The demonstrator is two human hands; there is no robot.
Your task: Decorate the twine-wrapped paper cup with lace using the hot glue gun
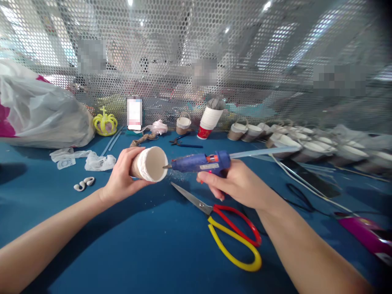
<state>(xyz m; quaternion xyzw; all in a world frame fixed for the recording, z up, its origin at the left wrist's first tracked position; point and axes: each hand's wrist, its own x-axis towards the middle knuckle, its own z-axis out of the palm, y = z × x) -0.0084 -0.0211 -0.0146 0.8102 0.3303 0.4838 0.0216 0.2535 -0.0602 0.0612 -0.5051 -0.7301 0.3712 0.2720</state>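
My left hand (121, 173) is closed around a paper cup (153, 164) wrapped in brown twine, with white lace at its rim. The cup is tilted so its mouth faces me and to the right. In my right hand (235, 179) is a blue hot glue gun (199, 162), with a long clear glue stick (265, 151) out of its back. The nozzle points left and is at the cup's right rim; whether it touches, I cannot tell. Below the glue gun lie scissors (200, 205) with one red and one yellow handle.
Behind stand a stack of paper cups (211, 118), a small handled basket (183, 124), pliers (186, 144) and a phone (134, 114). Several cup baskets (315, 149) line the right. A plastic bag (45, 110), yellow crown (105, 122) and lace (99, 160) lie left. A perforated metal screen (171, 53) closes the back.
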